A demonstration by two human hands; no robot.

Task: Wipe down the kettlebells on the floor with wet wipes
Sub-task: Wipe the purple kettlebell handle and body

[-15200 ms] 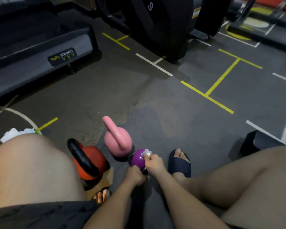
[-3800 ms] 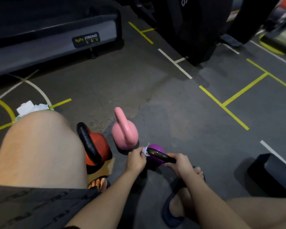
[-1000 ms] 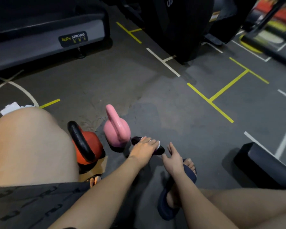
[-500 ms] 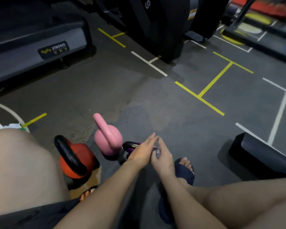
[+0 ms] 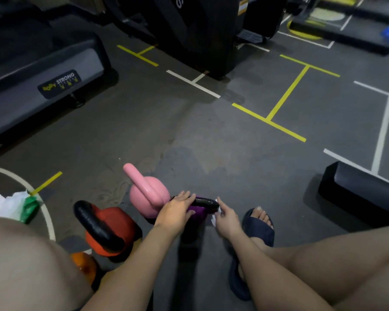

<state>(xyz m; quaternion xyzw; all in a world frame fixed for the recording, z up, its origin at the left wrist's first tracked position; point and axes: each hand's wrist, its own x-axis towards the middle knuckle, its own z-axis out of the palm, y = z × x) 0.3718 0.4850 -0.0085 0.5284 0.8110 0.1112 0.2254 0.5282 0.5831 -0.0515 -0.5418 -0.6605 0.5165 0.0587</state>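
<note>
Faced the purple kettlebell, upright on the floor, just right of the pink kettlebell; could not tell whether touching. Saw its black handle on top, long axis running left to right, right end tipped a little toward the near side. Had the left grip released, fingers nearly straight across the handle's left end, thumb against the purple body. Had the right grip pinched on a white wipe at the handle's right end, touching it or just beside it; too blurred to say. Noted the pink kettlebell upright, handle edge-on, pointing up and away to the left. Noted the red kettlebell nearer and further left, just beside the pink one, its thick black handle running from far left to near right. Glimpsed something orange close below it, half hidden by the left knee. Spotted a white and green wipes pack on the floor at far left, well apart from the purple kettlebell. Wore a dark slipper on the right foot, just right of the right grip. Sat opposite a treadmill at far left and a black block on the right.
</note>
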